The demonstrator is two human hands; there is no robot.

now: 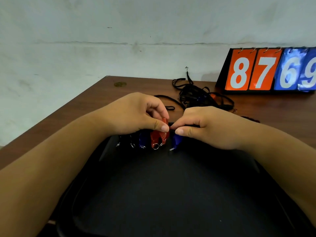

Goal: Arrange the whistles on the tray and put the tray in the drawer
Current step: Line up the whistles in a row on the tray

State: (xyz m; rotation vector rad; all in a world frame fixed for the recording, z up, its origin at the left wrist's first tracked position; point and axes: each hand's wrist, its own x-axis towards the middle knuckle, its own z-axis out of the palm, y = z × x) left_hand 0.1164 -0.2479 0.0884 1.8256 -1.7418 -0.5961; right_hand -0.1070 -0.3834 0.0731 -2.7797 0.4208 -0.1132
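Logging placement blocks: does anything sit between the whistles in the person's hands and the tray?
Nothing visible does. The left hand pinches the red whistle and the right hand pinches a blue whistle, both right at the far edge of the tray, beside the lined-up whistles. No object shows beneath them.

Open room lies over the near half of the tray [171, 194]; whistles [158, 138] line its far rim, tangled lanyards [196, 96] and a scoreboard [266, 72] beyond

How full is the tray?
Mostly empty: the tray holds only a short row of whistles at its far edge; the rest is bare.
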